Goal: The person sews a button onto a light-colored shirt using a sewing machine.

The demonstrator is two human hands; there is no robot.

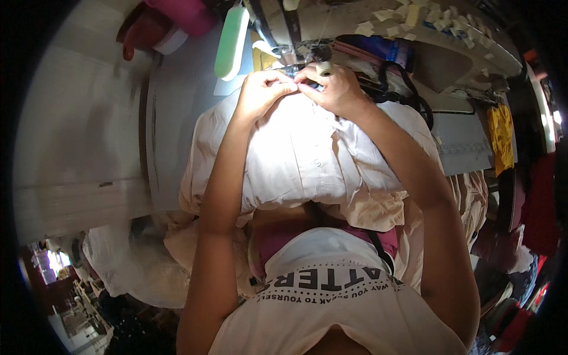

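Note:
A white button-front shirt point(296, 160) is spread over the table edge and my lap, brightly lit at its upper part. My left hand point(259, 96) is closed at the shirt's far edge, thumb and fingers pinched together on the cloth. Close beside it, my right hand point(336, 92) pinches the same edge, its fingertips almost meeting those of the left. A small whitish cylinder point(324, 69) shows at the right hand's knuckles; whether it is worn or lies behind cannot be told. Just beyond both hands stands a sewing machine point(337, 23), its needle area partly hidden by my fingers.
A green and white oblong object point(232, 44) hangs left of the machine. Paper scraps point(408, 18) lie along the machine's top. A black cable point(414, 89) loops at the right. Yellow cloth point(501, 139) hangs off the right edge, and a magenta container point(188, 15) stands far left.

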